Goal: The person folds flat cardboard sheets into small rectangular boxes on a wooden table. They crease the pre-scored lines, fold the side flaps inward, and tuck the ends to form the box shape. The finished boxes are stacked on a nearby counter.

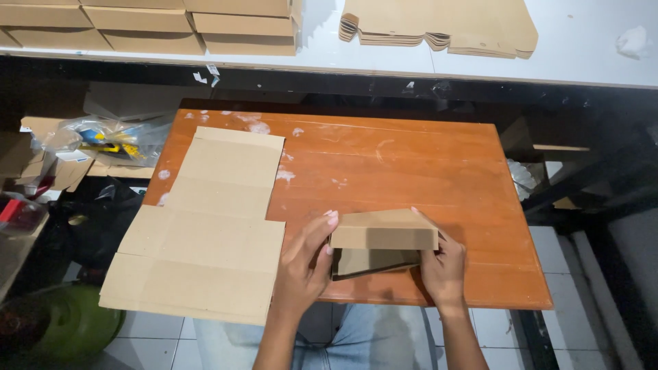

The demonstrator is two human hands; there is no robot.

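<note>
A small brown cardboard box rests near the front edge of an orange wooden table. Its lid flap is partly lowered and a dark gap shows beneath it. My left hand presses against the box's left side, fingertips at the lid's corner. My right hand grips the right end, with a finger lying along the lid's edge. A stack of flat, unfolded cardboard blanks lies on the table's left part, hanging over its front and left edges.
A white shelf runs behind the table, carrying several folded brown boxes and a pile of flat blanks. Plastic bags and clutter sit on the left. A green round object lies on the tiled floor.
</note>
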